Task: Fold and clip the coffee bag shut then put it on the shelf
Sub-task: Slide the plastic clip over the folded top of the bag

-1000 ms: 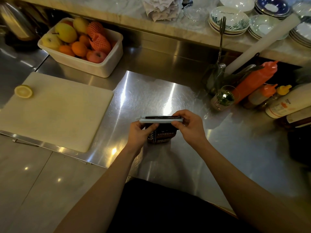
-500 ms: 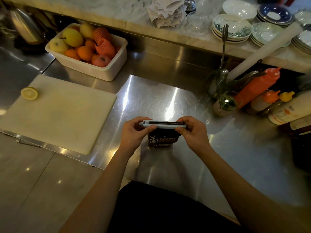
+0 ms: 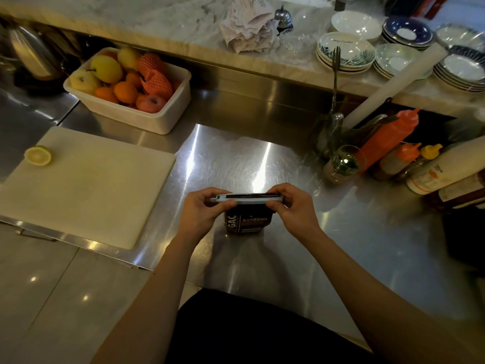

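Note:
A dark brown coffee bag (image 3: 248,222) stands upright on the steel counter (image 3: 262,158), close to the front edge. A long pale clip (image 3: 249,199) lies across its folded top. My left hand (image 3: 204,212) pinches the clip's left end, and my right hand (image 3: 292,206) pinches its right end. The bag's lower front with white lettering shows between my hands; its top fold is hidden under the clip. A marble shelf (image 3: 183,24) runs along the back, above the counter.
A white cutting board (image 3: 86,185) with a lemon half (image 3: 38,155) lies left. A fruit tub (image 3: 131,88) stands behind it. Squeeze bottles (image 3: 388,137), a glass (image 3: 341,164) and a utensil holder crowd the right. Stacked bowls (image 3: 346,52), plates and napkins sit on the shelf.
Both hands stay on the clip's ends over the bag. The bag and hands sit slightly lower in view as the camera tilted; the grip looks unchanged.

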`<state>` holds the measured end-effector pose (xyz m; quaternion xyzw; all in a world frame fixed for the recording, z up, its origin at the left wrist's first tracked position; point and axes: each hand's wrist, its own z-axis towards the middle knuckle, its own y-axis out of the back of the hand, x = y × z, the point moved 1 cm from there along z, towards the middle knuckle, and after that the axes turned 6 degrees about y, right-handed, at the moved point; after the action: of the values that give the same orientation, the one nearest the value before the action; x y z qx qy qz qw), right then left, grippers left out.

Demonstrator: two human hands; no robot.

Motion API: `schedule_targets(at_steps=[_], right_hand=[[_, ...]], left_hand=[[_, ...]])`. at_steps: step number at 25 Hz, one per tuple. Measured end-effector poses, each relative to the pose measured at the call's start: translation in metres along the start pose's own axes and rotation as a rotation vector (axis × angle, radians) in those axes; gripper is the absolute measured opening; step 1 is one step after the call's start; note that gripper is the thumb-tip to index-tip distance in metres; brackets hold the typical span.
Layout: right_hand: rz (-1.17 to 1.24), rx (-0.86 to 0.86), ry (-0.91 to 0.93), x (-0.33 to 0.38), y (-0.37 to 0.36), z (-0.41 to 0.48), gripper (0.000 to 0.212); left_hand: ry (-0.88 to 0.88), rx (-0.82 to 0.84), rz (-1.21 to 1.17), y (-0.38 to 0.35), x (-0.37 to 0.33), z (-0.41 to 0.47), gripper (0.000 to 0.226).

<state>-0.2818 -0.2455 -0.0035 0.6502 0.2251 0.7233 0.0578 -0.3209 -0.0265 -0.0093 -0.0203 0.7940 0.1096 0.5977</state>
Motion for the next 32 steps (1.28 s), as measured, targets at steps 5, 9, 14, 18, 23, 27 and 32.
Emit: schedule_targets(at_steps=[5,9,14,18,23,27,32], right_hand=[[-0.003,0.002,-0.004,0.0006,0.0003,-0.0001,0.022],[-0.008,0.0,0.002,0.001,0.0005,-0.0005,0.022],[-0.009,0.001,-0.004,0.0008,0.0002,-0.0002,0.022],[-0.003,0.001,-0.007,0.0,0.0002,-0.0003,0.02],[-0.014,0.0,-0.014,-0.0007,-0.0007,-0.0014,0.019],[-0.013,0.001,-0.004,-0.001,0.0001,-0.0013,0.017],[-0.121,0.076,0.059,0.0022,0.0049,-0.0026,0.017]], left_hand=[[-0.002,0.005,-0.005,0.0004,0.0004,0.0003,0.016],[-0.001,-0.002,-0.011,0.001,0.0036,0.0021,0.016],[-0.001,-0.004,-0.016,0.0002,0.0047,0.0019,0.015],[-0.004,0.0,-0.016,0.0006,0.0047,0.0017,0.013],[-0.003,-0.004,-0.011,-0.0005,0.0043,0.001,0.011],[-0.01,0.012,-0.004,0.0001,0.0016,0.0003,0.01],[-0.028,0.007,0.085,0.0021,0.0021,-0.0014,0.01]])
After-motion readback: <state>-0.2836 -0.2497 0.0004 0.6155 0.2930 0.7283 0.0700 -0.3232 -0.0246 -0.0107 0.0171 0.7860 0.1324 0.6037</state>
